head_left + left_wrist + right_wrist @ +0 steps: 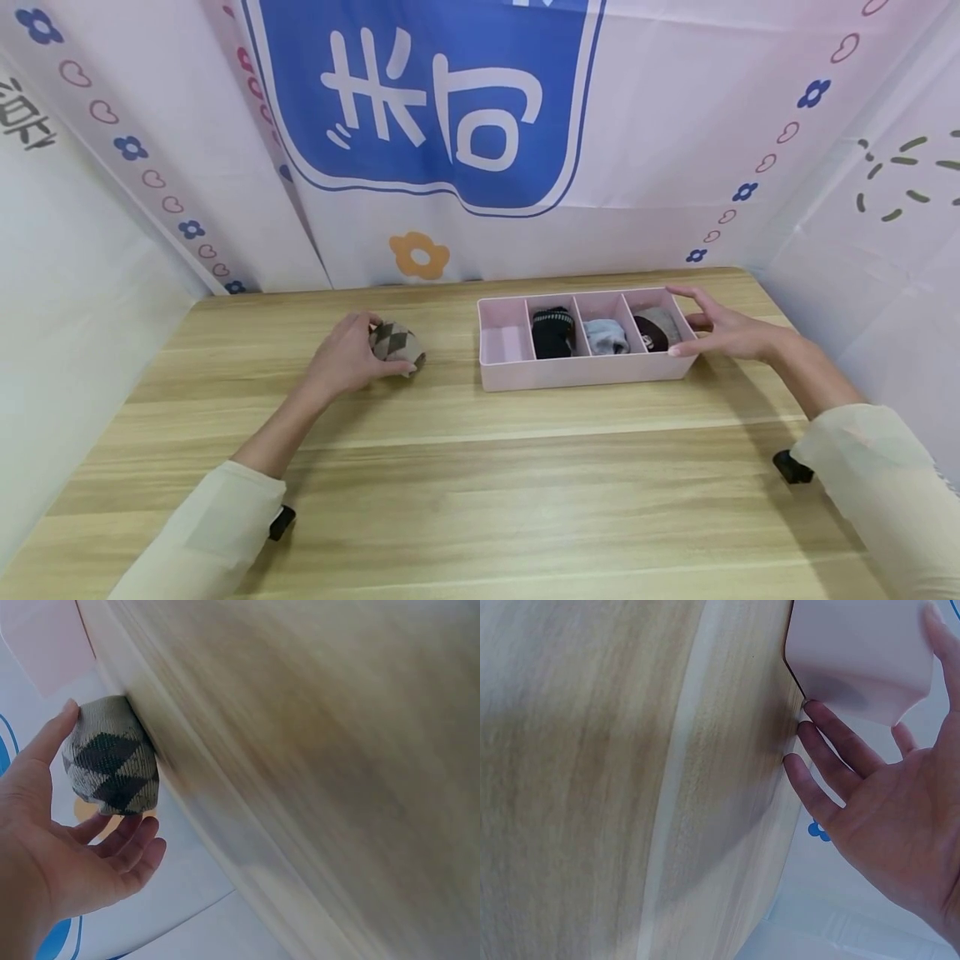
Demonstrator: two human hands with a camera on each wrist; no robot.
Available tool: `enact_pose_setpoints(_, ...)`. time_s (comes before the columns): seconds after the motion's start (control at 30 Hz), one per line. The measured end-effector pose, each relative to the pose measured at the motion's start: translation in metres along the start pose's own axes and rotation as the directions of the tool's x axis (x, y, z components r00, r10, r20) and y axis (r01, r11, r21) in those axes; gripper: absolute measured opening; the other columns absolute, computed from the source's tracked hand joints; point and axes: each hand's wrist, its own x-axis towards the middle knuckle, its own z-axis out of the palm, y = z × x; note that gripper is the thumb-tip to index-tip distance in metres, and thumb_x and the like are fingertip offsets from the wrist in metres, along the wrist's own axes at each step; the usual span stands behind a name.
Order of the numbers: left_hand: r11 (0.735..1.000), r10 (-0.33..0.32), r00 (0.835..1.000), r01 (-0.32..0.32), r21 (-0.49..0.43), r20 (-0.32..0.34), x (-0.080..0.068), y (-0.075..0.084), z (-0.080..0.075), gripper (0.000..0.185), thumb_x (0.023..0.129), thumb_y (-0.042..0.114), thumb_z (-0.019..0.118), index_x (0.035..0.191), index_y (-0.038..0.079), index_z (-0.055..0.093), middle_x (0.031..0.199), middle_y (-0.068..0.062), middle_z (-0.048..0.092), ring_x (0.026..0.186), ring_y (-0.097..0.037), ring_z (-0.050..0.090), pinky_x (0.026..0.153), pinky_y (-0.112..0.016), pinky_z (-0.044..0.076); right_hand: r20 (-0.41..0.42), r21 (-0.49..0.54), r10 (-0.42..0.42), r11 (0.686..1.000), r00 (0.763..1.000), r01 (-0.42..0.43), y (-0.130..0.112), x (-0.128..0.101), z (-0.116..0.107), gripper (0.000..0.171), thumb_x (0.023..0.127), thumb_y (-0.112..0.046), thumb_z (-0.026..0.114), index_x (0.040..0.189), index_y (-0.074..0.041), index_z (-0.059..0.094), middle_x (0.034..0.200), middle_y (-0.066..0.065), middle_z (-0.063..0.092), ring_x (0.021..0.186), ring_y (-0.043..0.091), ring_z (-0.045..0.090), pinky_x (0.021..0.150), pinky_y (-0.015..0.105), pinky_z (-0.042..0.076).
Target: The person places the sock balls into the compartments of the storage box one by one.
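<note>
A rolled sock (397,343) with a grey and dark diamond pattern lies on the wooden table (480,483), left of centre. My left hand (360,354) cups it from the left. In the left wrist view the thumb lies along the top of the sock (112,769) and the relaxed fingers (127,844) sit just beneath it. A pink tray (577,373) with four compartments stands to the right. My right hand (708,329) rests with straight, spread fingers against the tray's right end (862,652).
The tray's leftmost compartment (504,337) is empty. The others hold a black sock (552,332), a pale blue sock (606,336) and a brown and grey sock (655,329). White printed fabric walls enclose the table at the back and both sides.
</note>
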Motion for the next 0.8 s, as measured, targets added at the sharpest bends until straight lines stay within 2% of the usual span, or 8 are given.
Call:
enact_pose_setpoints(0.23,1.0,0.005,1.0,-0.005,0.024,0.004,0.0041,0.0007,0.0038,0.099,0.078,0.055,0.086,0.143,-0.009,0.048,0.134,-0.028,0.057,0.117,-0.041,0.056,0.094,-0.058,0.049,0.0,-0.003,-0.001,1.0,1.0,0.001,0.0005,-0.0001,-0.0002,0.103,0.093,-0.024,0.075,0.166,-0.02,0.003,0.162,0.041,0.011,0.147,0.061,0.019,0.112,0.077,0.021)
enact_pose_setpoints(0.53,0.999,0.042,0.999,-0.041,0.014,-0.017,0.004,0.0032,0.0041,0.081,0.083,0.038,0.084,0.139,-0.01,0.052,0.134,-0.029,0.058,0.118,-0.042,0.056,0.095,-0.059,0.049,0.002,-0.016,0.001,1.0,1.0,-0.001,0.0004,-0.0001,-0.0009,0.103,0.093,-0.024,0.075,0.166,-0.02,0.002,0.163,0.04,0.009,0.147,0.061,0.018,0.112,0.078,0.021)
enact_pose_setpoints(0.8,0.995,0.086,0.996,-0.087,-0.039,-0.027,0.0054,-0.0011,0.0055,0.078,0.081,0.03,0.087,0.137,-0.011,0.052,0.132,-0.03,0.059,0.116,-0.043,0.058,0.096,-0.059,0.049,0.005,-0.008,0.003,1.0,1.0,-0.003,0.0008,-0.0001,-0.0004,0.103,0.093,-0.024,0.075,0.166,-0.02,0.002,0.164,0.04,0.007,0.147,0.061,0.017,0.112,0.078,0.021)
